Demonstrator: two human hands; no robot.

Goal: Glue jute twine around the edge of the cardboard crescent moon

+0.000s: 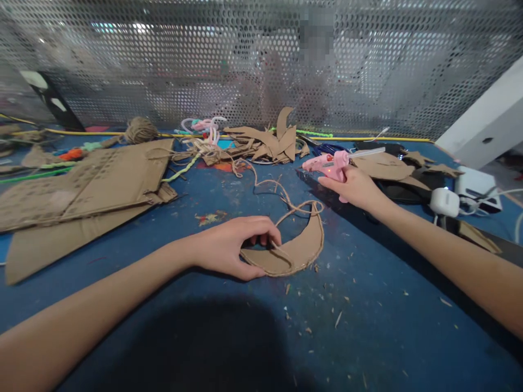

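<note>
A crescent-shaped piece of cardboard [304, 245] lies on the blue table, with twine running along its outer edge. My left hand [241, 247] grips its left end, the thumb at the near edge and the fingers curled over the top. Loose twine [281, 188] passes by those fingers, loops over the crescent's upper tip and trails back to the pile behind. Farther right, my right hand [359, 188] is wrapped around the handle of a pink hot glue gun [327, 164]. Its nozzle points left, and a clear glue stick juts out of its back.
Folded cardboard sheets [118, 174] lie at left, with a ball of twine [141, 130] behind. Cardboard scraps [273, 141] and pipe cleaners [204, 126] are heaped along the perforated metal screen [245, 60]. A white plug [444, 202] with cables sits at right. Small shavings dot the blue tabletop [368, 326].
</note>
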